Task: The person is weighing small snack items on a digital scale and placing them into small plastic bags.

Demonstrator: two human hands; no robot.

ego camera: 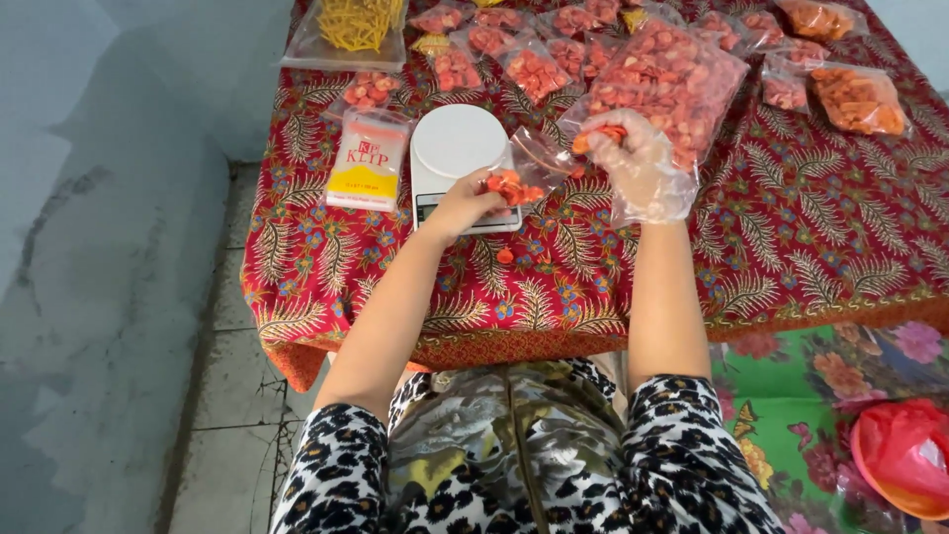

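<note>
My left hand (463,204) holds a small clear plastic bag (524,170) partly filled with orange crackers, just in front of a white kitchen scale (453,143). My right hand (638,158) wears a loose clear plastic glove and pinches a few orange crackers (596,136) above the bag's mouth. Right behind that hand lies a large clear bag of orange-red crackers (667,84). One loose cracker piece (505,255) rests on the cloth below the scale.
The table wears a red patterned cloth (811,227). Several small filled bags (534,71) lie at the back, a bag of yellow sticks (356,25) at back left, a pack of empty bags (368,163) left of the scale. A red bowl (905,465) sits on the floor right.
</note>
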